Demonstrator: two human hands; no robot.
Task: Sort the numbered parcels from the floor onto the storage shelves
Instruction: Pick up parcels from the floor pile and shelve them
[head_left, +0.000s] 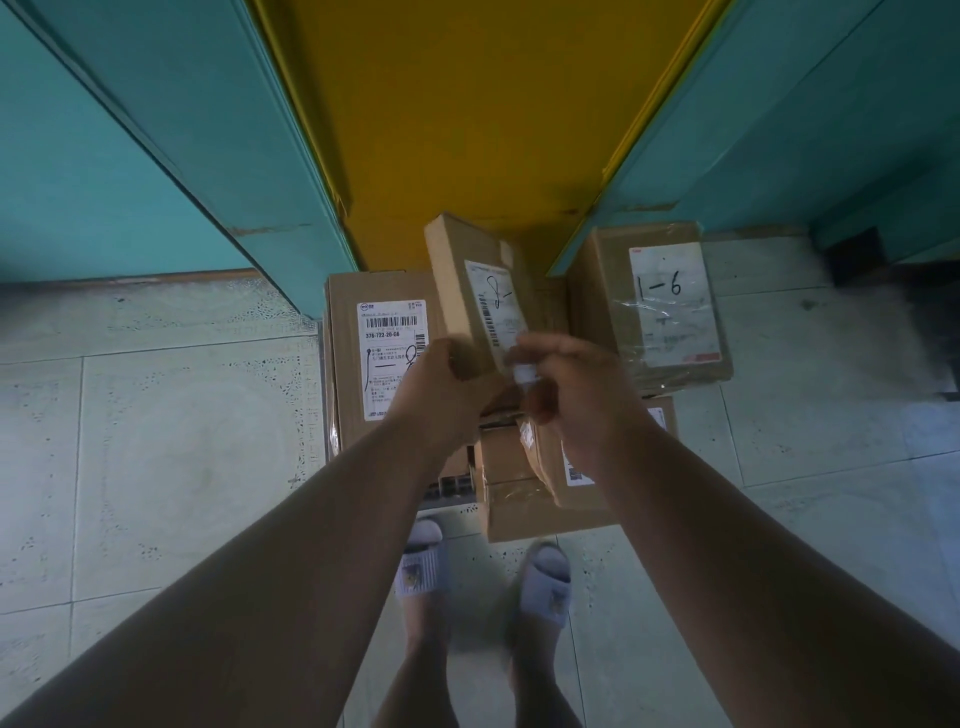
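In the middle of the frame, the left hand (441, 376) gripped the bottom of a small brown box (470, 283) with an "8" on its label, held up over the other boxes. The right hand (566, 387) pinched a white-tipped marker (523, 373) at the label. A box marked "1-6" (657, 301) sat on the floor (156, 441), upper right.

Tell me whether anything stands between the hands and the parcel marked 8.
Nothing does: the left hand already grips the parcel marked 8 at its lower edge, and the right hand, holding a small white-tipped object, touches its label.
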